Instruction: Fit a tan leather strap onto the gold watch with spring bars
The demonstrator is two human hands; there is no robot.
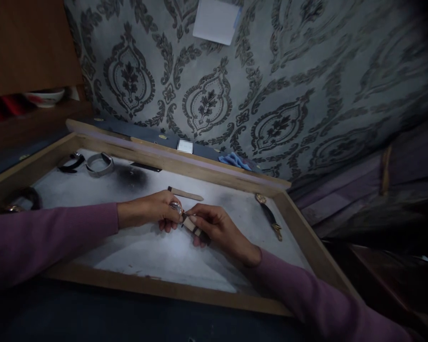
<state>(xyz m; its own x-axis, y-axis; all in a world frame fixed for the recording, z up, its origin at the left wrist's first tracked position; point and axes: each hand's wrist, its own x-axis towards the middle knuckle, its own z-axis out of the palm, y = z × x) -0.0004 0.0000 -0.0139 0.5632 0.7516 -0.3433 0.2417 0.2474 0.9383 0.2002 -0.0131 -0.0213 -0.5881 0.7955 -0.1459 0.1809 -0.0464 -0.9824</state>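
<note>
Low over the middle of a shallow wooden-framed tray (157, 288), both hands meet at one wristwatch. My left hand (153, 209) is closed around the round silver watch case (177, 207), thumb along its edge. Fingers of my right hand (219, 228) pinch a watch strap (191, 225), pale on the visible face with dark parts, where its end meets the case. I cannot tell whether strap and case are joined. Just behind the hands lies a loose beige strap piece (187, 194) with a dark end, flat on the white tray floor.
Other watches lie inside the tray: a black one (71, 163) and a grey one (100, 164) at back left, a dark one (21, 199) at left, a gold-and-black one (269, 216) at right. A blue cloth (234, 161) sits behind the rim, against the patterned wall.
</note>
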